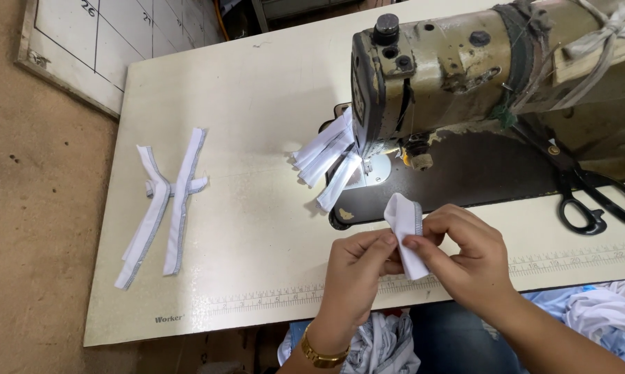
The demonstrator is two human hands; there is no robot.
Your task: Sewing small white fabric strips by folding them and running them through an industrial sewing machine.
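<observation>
My left hand (354,273) and my right hand (468,253) both pinch a small folded white fabric strip (404,220) with a grey stitched edge, held just above the table's front edge. My left wrist wears a gold bracelet. Right behind the strip stands an old beige sewing machine (451,69), lit at its needle plate (371,170). Several white strips (326,156) hang bunched at the machine's left side, by the presser foot.
Three sewn white strips (164,204) lie crossed on the cream table (257,104) at the left. Black scissors (589,190) rest on the machine bed at the right. Light blue and white cloth (603,312) is heaped in my lap. A white board leans on the floor, top left.
</observation>
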